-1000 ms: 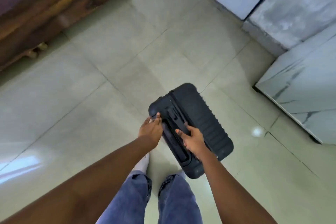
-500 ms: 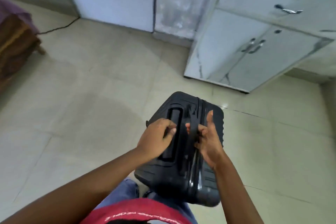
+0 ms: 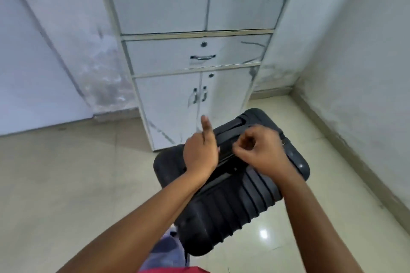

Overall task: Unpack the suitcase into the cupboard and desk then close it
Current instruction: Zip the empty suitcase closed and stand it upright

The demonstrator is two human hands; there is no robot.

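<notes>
Before the cupboard (image 3: 195, 55), both hands sit on the unlabelled suitcase (image 3: 226, 213), right hand (image 3: 260, 150) curled, grip unclear.

No legible text, label, brand, number or sign appeared anywhere in the view. The black suitcase (image 3: 224, 213) showed only plain ribbed shell, with no readable logo or tag. The white cupboard (image 3: 195, 57) carried handles and round locks but no lettering. A strip of red garment (image 3: 175, 270) at the bottom edge was possibly printed, though too little showed to read.
</notes>
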